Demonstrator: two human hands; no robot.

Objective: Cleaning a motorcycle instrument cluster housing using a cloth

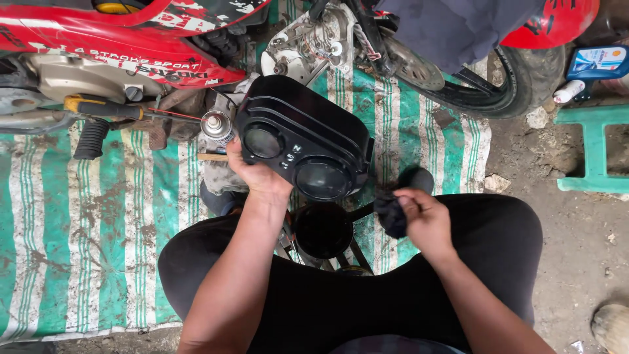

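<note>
- Left hand [257, 176] grips the black gauge housing [304, 137] by its lower left edge, holding it up at frame centre.
- Right hand [422, 219], right of centre, pinches a dark rag [393, 216] between its fingers.
- Spray can [217, 128] stands just left of the housing.
- Red motorcycle [131, 46] fills the upper left, over a green striped mat [85, 223].

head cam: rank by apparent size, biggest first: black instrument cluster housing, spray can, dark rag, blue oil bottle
1. Black instrument cluster housing, held by the left hand.
2. Dark rag, bunched in the right hand.
3-4. Blue oil bottle and spray can: unsure; the bottle is farther away and cut off by the frame edge.
</note>
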